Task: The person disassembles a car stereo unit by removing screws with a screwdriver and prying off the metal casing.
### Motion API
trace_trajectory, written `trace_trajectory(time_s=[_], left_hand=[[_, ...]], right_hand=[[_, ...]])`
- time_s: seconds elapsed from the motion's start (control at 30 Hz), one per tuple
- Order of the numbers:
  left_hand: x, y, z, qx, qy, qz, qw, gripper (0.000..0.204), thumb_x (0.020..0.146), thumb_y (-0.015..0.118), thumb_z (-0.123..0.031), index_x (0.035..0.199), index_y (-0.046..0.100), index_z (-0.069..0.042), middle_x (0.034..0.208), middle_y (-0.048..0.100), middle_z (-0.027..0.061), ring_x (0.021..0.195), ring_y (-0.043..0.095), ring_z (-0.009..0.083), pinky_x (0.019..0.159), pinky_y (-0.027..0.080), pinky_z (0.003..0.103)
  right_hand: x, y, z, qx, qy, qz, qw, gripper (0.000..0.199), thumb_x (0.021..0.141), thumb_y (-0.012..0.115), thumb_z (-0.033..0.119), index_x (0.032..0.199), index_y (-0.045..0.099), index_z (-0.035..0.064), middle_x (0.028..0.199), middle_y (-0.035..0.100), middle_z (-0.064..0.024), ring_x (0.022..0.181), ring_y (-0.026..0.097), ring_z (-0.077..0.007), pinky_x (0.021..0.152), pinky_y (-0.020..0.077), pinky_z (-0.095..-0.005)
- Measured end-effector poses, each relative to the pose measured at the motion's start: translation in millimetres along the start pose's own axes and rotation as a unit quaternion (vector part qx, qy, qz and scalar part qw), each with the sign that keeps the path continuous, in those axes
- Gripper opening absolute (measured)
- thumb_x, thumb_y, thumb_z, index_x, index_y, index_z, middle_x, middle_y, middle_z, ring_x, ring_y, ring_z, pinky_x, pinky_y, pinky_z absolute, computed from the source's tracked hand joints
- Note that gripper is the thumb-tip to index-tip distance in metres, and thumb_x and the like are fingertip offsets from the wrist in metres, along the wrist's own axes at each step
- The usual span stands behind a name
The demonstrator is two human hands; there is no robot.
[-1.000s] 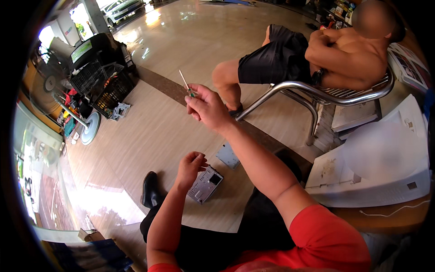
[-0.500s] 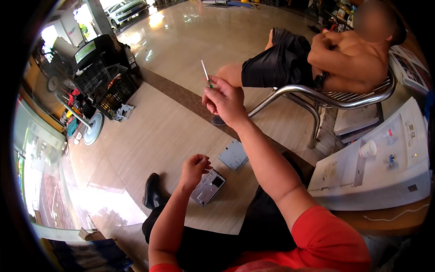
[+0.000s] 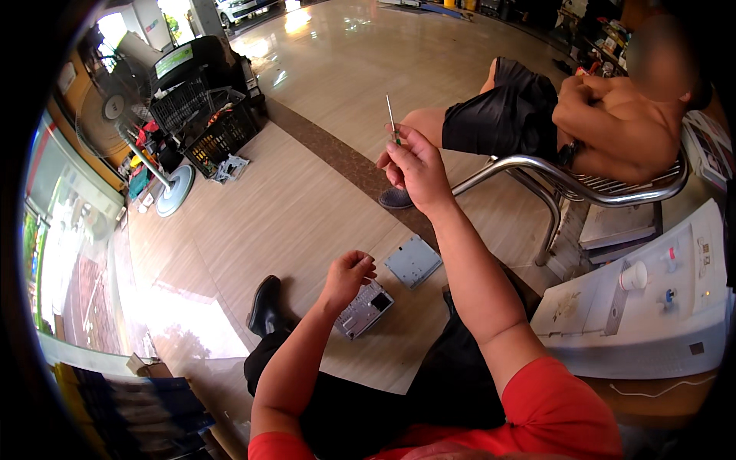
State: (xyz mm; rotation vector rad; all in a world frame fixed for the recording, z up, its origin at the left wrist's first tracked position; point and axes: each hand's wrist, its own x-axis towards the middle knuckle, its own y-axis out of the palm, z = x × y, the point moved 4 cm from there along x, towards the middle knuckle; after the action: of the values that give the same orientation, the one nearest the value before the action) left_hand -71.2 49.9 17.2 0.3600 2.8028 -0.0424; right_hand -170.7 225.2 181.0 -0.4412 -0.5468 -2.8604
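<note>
Two red sleeves [image 3: 563, 406] nearest, then black trousers [image 3: 353, 402], knees apart. Black boot [image 3: 264, 307] on the person's left, on the floor [image 3: 230, 238]. Brown counter [image 3: 652, 402] at near right with a white cable [image 3: 663, 389] on it.

Metal unit [image 3: 360, 316] lies on the floor between the legs: silver box, dark square on its upper face. Left hand [image 3: 350, 280] sits over its far left edge in this view, fingers curled, thumb close to them. Can't tell if it pinches anything small or touches the unit. Flat grey panel [image 3: 413, 261] lies on the floor just beyond the unit, narrow gap between.

Right hand [image 3: 418, 170] is raised, well clear of unit and panel. It grips a screwdriver [image 3: 391, 115] by its green-marked handle, thumb against fingers, shaft up and tilted slightly left.

On the right: white dispenser [image 3: 566, 330], one red and one blue tap, paper cup [image 3: 633, 276] between them. Past it, steel seat [image 3: 498, 167] with a person [image 3: 590, 123] on it, dark shorts, arms folded.

Far left: standing fan [image 3: 175, 190], round base on the floor, black crate [image 3: 230, 142] beside it. White car [image 3: 244, 9] at the back, cut off by the top edge.
</note>
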Motion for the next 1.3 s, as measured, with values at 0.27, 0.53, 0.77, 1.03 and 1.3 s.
trace_trajectory(time_s=[0.27,0.53,0.77,1.03,1.3], left_hand=[[-3,-5,-1,-0.003,0.006,-0.01,1.0,0.019,0.099,0.053,-0.02,0.098,0.059,-0.002,0.089,0.063,0.0054,0.082,0.063,0.0149,0.072,0.053,0.029],[-4,-3,-1,-0.01,0.011,0.004,1.0,0.015,0.098,0.055,-0.017,0.097,0.059,-0.003,0.089,0.063,0.0049,0.081,0.063,0.0148,0.073,0.052,0.028],[-4,-5,-4,-0.001,0.017,-0.001,1.0,0.012,0.097,0.056,-0.014,0.094,0.06,-0.003,0.088,0.062,0.0043,0.08,0.063,0.015,0.071,0.052,0.028],[-7,-6,-4,-0.012,0.038,-0.009,0.999,0.012,0.096,0.057,-0.014,0.093,0.06,-0.003,0.085,0.062,0.0039,0.08,0.063,0.0144,0.071,0.052,0.028],[-7,0,-4,0.009,0.039,-0.006,0.999,0.013,0.097,0.057,-0.015,0.096,0.059,-0.002,0.087,0.062,0.0039,0.081,0.063,0.0136,0.072,0.052,0.028]], right_hand=[[5,-14,10,-0.051,-0.025,-0.037,0.998,0.03,0.096,0.053,0.014,0.122,0.051,0.0006,0.077,0.065,-0.0085,0.05,0.048,-0.006,0.043,0.0365,-0.0207],[2,-10,4,-0.025,-0.007,-0.034,0.999,0.025,0.097,0.054,0.015,0.12,0.052,0.0043,0.08,0.063,-0.0112,0.049,0.045,-0.0066,0.043,0.0334,-0.0198],[6,-25,13,-0.015,-0.043,-0.039,0.998,0.032,0.095,0.054,0.013,0.124,0.048,-0.0009,0.081,0.066,-0.0091,0.05,0.048,-0.0055,0.043,0.0365,-0.0203],[10,-75,44,0.016,-0.115,-0.124,0.985,0.026,0.097,0.056,0.016,0.121,0.05,0.0089,0.087,0.064,-0.0145,0.052,0.047,-0.008,0.043,0.0345,-0.0197],[4,-46,32,-0.007,-0.076,-0.068,0.995,0.032,0.097,0.054,0.016,0.125,0.048,0.0023,0.084,0.066,-0.0125,0.051,0.048,-0.0062,0.043,0.0352,-0.0197]])
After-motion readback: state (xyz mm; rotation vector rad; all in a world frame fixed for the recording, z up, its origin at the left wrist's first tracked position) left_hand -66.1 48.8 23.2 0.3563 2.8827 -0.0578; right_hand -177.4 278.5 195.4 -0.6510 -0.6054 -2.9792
